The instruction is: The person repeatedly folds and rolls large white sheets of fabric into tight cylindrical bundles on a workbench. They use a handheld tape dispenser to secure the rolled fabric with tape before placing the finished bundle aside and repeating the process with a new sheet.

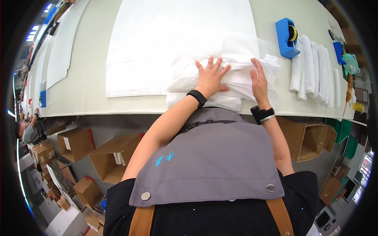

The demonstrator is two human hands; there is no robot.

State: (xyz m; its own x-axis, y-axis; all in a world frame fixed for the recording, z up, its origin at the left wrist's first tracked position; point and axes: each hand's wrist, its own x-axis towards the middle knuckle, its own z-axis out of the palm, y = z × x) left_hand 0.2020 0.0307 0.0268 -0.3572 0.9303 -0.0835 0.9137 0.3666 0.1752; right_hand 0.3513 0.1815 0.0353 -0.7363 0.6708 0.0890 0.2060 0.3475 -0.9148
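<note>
A loose bundle of thin white sheeting point(240, 80), creased and partly see-through at its far edge, lies at the near side of the table. My left hand point(210, 78) presses on it with the fingers spread. At the bundle's right part, my right hand point(260, 83) is held edge-on, fingers stretched out and holding nothing. Whether its lower edge touches the sheeting, I cannot tell. Under and beyond the bundle lies a large flat stack of white sheets point(138, 67).
On the table's right stand a blue tape dispenser point(284, 37) and several white rolls point(311, 70). Farther right is a second blue dispenser point(338, 53). More white sheets point(65, 51) lie left. Open cardboard boxes point(114, 155) stand below the table edge. Another person point(33, 129) is at far left.
</note>
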